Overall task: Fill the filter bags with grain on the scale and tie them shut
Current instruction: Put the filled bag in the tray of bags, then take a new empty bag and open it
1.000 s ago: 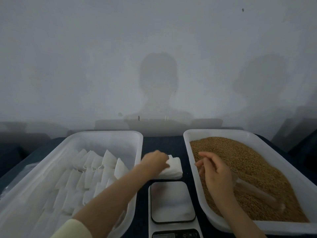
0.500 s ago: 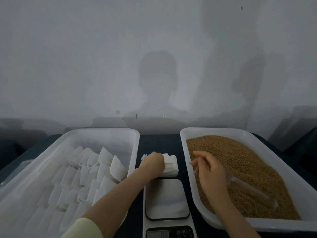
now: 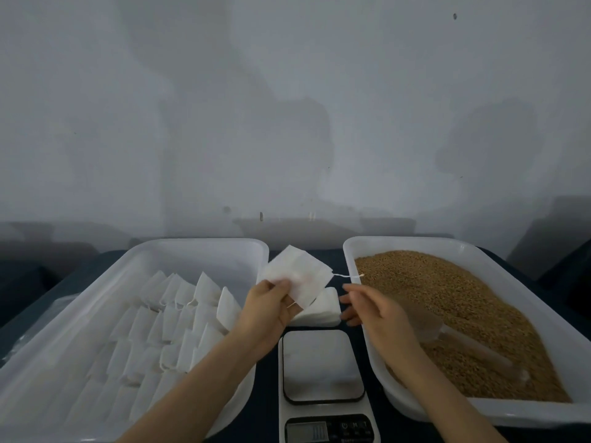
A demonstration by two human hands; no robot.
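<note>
Filter bag [image 3: 297, 276] was pinched by left hand [image 3: 271, 310], held above bag stack [image 3: 323, 311] behind scale [image 3: 323, 362]. Drawstring [image 3: 347, 276] was trailed toward grain tray [image 3: 415, 243]. Right hand [image 3: 377, 314] was held apart, fingers relaxed, nothing gripped. Scoop [image 3: 463, 343] was seen lying in grain [image 3: 447, 289].

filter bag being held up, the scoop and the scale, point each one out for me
filter bag [image 3: 297, 273], head view, middle of its flat white face
scoop [image 3: 479, 350], head view, on its clear handle
scale [image 3: 323, 362], head view, centre of the weighing plate
</note>
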